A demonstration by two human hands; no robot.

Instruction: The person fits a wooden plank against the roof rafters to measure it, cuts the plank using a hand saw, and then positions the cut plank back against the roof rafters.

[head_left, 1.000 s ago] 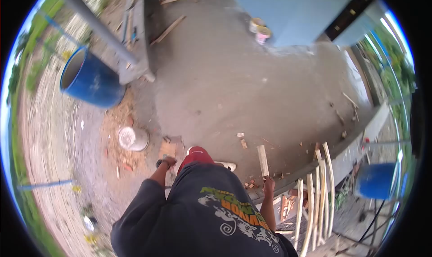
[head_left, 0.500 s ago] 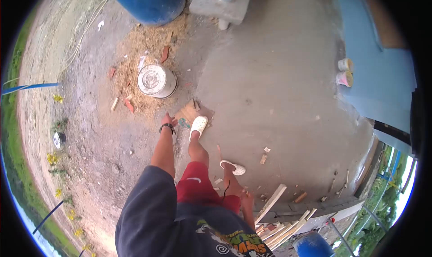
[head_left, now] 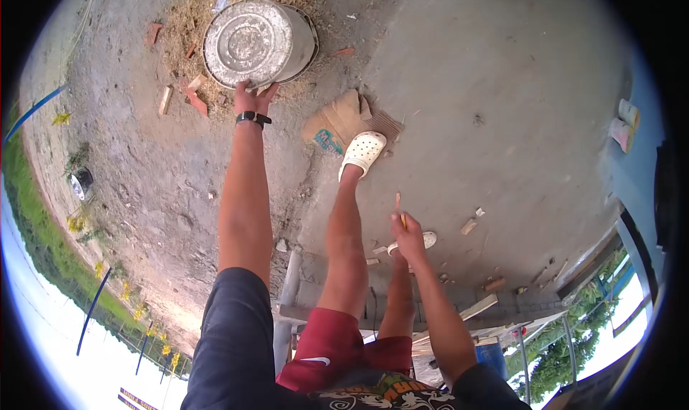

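Observation:
My left hand (head_left: 252, 101), with a dark watch on its wrist, is at the near edge of an upturned whitish bucket (head_left: 247, 40). Its fingers are spread and touch the bucket's edge; some fingertips are hard to make out. The bucket's base faces up, stained with dried grey and white material. In front of my body, my right hand (head_left: 408, 236) is closed around a thin yellow stick (head_left: 403, 220) that looks like a pencil, with one end poking out. Between the hands, a piece of cardboard (head_left: 341, 119) lies by my foot in a white clog (head_left: 364, 150).
Sawdust (head_left: 188, 22) and broken red tile pieces (head_left: 195, 100) surround the bucket. Small wood scraps (head_left: 469, 226) are scattered over the concrete floor (head_left: 459, 73). Two small tubs (head_left: 623, 126) stand by the blue wall. Long wood strips (head_left: 477, 308) lie near my right arm.
My view has come closer to the bucket. My left hand has reached forward to the bucket's edge. My right hand has risen from beside my leg, showing the yellow stick.

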